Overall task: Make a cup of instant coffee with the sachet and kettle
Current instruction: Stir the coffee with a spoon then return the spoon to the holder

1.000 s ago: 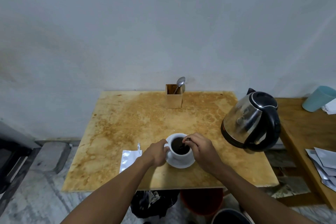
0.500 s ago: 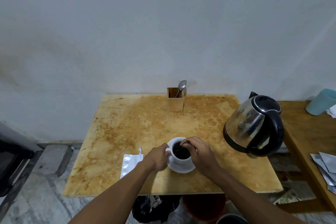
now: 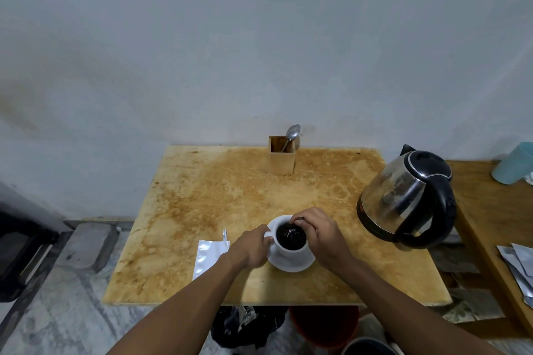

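The right hand [image 3: 320,235] has shifted a little around the rim of the white cup [image 3: 290,248] over the last second, its fingers pinched shut on a thin metal spoon handle [image 3: 300,218] whose bowl is sunk in the dark coffee [image 3: 290,236]. That small change of place reads as stirring in progress, so the powder and water look already combined and the task seems close to done. The left hand [image 3: 252,248] stays curled against the cup's side by the handle, fingers closed on it to steady it on the saucer [image 3: 291,266].

Just outside the left fingers lies the opened silver sachet [image 3: 209,256], flat on the stained wooden table [image 3: 219,196]. Beyond the right knuckles, well apart, stands the steel kettle [image 3: 403,202] near the table's right edge. Straight ahead of both hands, at the far edge against the wall, a wooden holder [image 3: 281,160] carries a second spoon [image 3: 292,134].

The cup sits not far from the near edge, so pulling towards the body leaves little margin. Forward of the fingers the tabletop is bare up to the holder, the easiest room for setting the spoon down.
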